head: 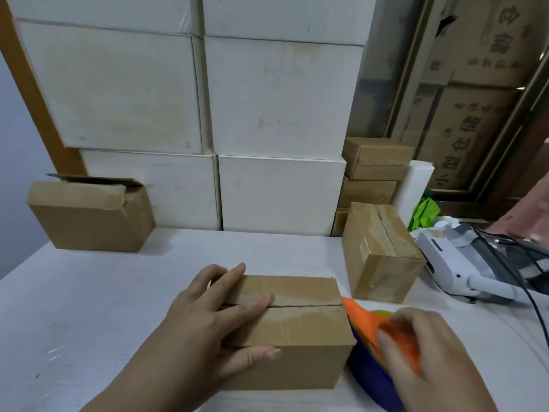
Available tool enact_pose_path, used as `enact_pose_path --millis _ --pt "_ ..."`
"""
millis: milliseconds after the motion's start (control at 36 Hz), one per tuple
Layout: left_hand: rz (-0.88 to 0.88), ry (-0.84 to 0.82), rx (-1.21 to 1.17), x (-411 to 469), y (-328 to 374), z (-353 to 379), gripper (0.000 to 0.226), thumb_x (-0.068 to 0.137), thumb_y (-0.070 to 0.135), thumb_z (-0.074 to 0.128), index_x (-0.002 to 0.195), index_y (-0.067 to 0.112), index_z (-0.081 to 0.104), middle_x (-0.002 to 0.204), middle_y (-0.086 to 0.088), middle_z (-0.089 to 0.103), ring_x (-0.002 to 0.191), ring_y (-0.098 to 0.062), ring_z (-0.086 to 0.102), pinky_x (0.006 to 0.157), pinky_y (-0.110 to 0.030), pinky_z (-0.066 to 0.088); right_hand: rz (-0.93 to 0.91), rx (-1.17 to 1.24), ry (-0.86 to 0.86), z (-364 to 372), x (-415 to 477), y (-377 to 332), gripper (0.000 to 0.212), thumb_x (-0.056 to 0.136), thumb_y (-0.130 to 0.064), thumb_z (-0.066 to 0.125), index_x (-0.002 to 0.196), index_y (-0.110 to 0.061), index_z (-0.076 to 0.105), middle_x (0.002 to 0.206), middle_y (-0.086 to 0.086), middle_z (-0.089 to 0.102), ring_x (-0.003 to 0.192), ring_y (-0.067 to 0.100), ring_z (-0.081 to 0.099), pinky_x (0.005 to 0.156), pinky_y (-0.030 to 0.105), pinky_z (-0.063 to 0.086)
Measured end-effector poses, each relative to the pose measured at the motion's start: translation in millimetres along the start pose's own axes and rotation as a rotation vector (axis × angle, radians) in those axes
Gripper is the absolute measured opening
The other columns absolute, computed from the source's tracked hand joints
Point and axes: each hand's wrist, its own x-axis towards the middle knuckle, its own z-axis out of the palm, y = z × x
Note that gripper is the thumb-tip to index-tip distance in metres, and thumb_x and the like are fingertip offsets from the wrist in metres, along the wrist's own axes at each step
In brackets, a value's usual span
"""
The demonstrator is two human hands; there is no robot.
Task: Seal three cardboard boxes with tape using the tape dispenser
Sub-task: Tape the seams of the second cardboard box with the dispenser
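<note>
A brown cardboard box (300, 325) lies on the white table in front of me, its two top flaps closed along a middle seam. My left hand (214, 319) rests flat on its left end, fingers straight across the top and thumb on the front face. My right hand (421, 352) grips the orange and blue tape dispenser (365, 322), whose orange front edge touches the box's right end at the seam. A second box (380, 251) with tape along its seam lies at the right. A third box (92, 215) with loose top flaps stands at the far left.
Large white cartons (279, 99) are stacked along the back edge of the table (89, 307). Small brown boxes (374, 171) are piled at the back right. A white device (463, 263) with black cables lies at the right, near another person's hand (531, 221).
</note>
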Motion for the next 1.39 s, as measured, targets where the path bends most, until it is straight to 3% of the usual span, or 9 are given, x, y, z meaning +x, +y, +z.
enact_pose_path --millis 194,500,611,694,833,972,1167,1278,1389 --pt "0.020 0.024 -0.018 -2 2 2 0.063 0.086 0.085 0.051 0.132 0.047 0.067 0.141 -0.005 0.061 0.128 -0.033 0.056 0.094 -0.054 0.053 -0.003 -0.397 -0.218 9 -2 -4 0.063 0.069 -0.086 0.009 0.097 -0.043 0.045 0.082 -0.014 0.068 0.093 -0.006 0.062 0.088 0.026 0.018" --pt "-0.026 0.104 -0.184 -5 13 1 0.042 0.102 0.063 0.041 0.126 0.047 0.071 0.139 0.005 0.059 0.133 -0.016 0.051 0.098 -0.026 0.047 0.063 -0.394 -0.281 12 6 -14 0.045 0.091 -0.072 0.038 0.121 -0.039 0.044 0.105 -0.012 0.069 0.122 0.007 0.057 0.110 0.023 0.031" --pt "-0.037 0.154 -0.205 -5 15 4 0.033 0.100 0.050 0.050 0.122 0.046 0.074 0.134 0.004 0.063 0.129 -0.018 0.054 0.098 -0.027 0.049 0.169 0.164 0.035 -33 21 -17 0.020 0.086 -0.054 0.070 0.091 -0.035 0.068 0.070 -0.003 0.071 0.073 0.017 0.067 0.070 0.039 0.054" --pt "-0.068 0.170 -0.223 -5 17 4 0.031 0.096 0.045 0.055 0.120 0.048 0.074 0.133 0.006 0.063 0.129 -0.015 0.053 0.099 -0.019 0.042 0.108 0.644 0.089 -73 44 -41 0.046 0.067 -0.068 0.080 0.079 -0.024 0.077 0.064 0.002 0.074 0.058 0.031 0.065 0.064 0.040 0.054" --pt "-0.092 0.148 -0.226 -6 16 4 0.031 0.096 0.047 0.055 0.123 0.053 0.071 0.136 0.010 0.060 0.133 -0.009 0.047 0.100 -0.015 0.038 0.137 1.295 -0.270 -56 69 -80 0.024 0.077 -0.049 0.072 0.080 -0.027 0.082 0.079 0.005 0.078 0.071 0.021 0.074 0.075 0.041 0.061" --pt "-0.091 0.138 -0.241 -4 17 5 0.031 0.095 0.047 0.055 0.121 0.054 0.070 0.136 0.013 0.057 0.134 -0.007 0.044 0.100 -0.012 0.035 0.134 1.353 -0.539 -26 81 -88 0.064 0.039 -0.069 0.092 0.085 -0.025 0.083 0.080 0.009 0.074 0.066 0.020 0.069 0.067 0.036 0.058" --pt "-0.164 0.026 -0.253 0 18 -9 0.032 0.091 0.061 0.049 0.119 0.064 0.063 0.143 0.035 0.041 0.142 0.005 0.032 0.111 -0.024 0.038 0.076 1.273 -0.670 -22 91 -86 0.068 0.036 -0.071 0.092 0.082 -0.022 0.082 0.081 0.015 0.074 0.065 0.024 0.069 0.066 0.037 0.059" --pt "-0.434 0.308 -0.659 16 42 -39 0.023 0.095 0.034 0.066 0.109 0.051 0.076 0.129 0.038 0.059 0.123 0.010 0.055 0.094 -0.009 0.044 0.086 1.281 -0.690 -19 93 -83 0.067 0.032 -0.070 0.093 0.079 -0.023 0.082 0.079 0.014 0.075 0.064 0.023 0.071 0.066 0.037 0.060" --pt "-0.812 0.386 -1.352 60 64 -79 0.034 0.083 0.046 0.066 0.105 0.023 0.079 0.106 0.001 0.078 0.105 -0.018 0.072 0.090 -0.037 0.058 0.092 1.275 -0.712 -17 95 -82 0.067 0.028 -0.069 0.094 0.077 -0.024 0.083 0.077 0.013 0.075 0.062 0.022 0.071 0.061 0.035 0.061"
